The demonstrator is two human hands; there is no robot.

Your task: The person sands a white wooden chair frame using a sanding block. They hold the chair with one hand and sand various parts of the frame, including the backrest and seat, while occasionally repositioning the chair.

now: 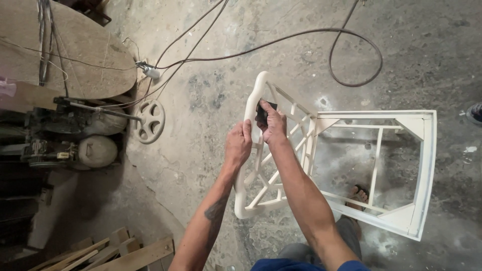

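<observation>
A cream-white wooden chair frame [424, 165] lies on its side on the concrete floor, its lattice back toward me. My left hand [238, 145] grips the curved top rail of the chair back [251, 100]. Right beside it, my right hand [272, 123] presses a small dark block, likely a sanding pad [264, 109], against the same rail and lattice. Both forearms reach out from the bottom of the view. My foot in a sandal [358, 194] shows through the seat frame.
A dusty machine with a spoked handwheel [149, 121] stands at the left under a worn wooden top [75, 50]. Cables [351, 80] loop over the floor at the top. Wood offcuts [115, 253] lie at the bottom left. A shoe tip [474, 113] shows at the right edge.
</observation>
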